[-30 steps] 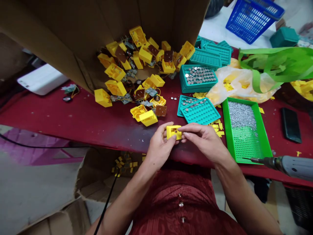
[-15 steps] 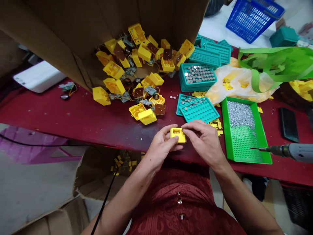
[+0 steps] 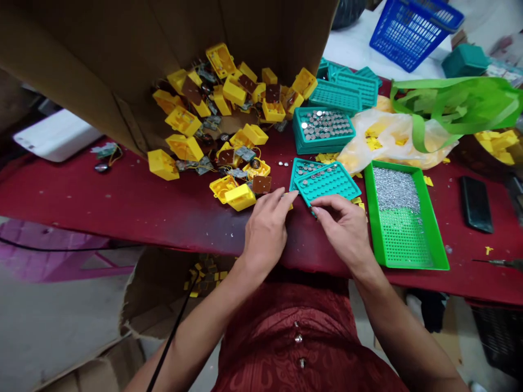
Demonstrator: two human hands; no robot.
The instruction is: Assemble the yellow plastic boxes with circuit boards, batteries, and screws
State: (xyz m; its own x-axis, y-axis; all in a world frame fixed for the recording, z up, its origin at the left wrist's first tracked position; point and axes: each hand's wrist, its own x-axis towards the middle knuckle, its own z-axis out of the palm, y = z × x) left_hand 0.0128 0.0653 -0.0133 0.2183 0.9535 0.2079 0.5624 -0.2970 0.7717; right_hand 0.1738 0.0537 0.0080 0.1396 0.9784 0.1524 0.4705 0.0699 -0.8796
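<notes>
Two hands over a red table (image 3: 122, 204): left hand (image 3: 265, 231), fingers loosely spread, near a yellow plastic case (image 3: 241, 197); right hand (image 3: 339, 231), fingers curled, fingertips (image 3: 314, 204) touching a teal tray (image 3: 329, 188) of button cells.

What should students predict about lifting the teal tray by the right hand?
The teal plastic tray is probably stiff and light, given its thin moulded form. It lies over another teal tray, so it may slide if pushed. The silver discs in its holes could shift or spill if tilted.
</notes>
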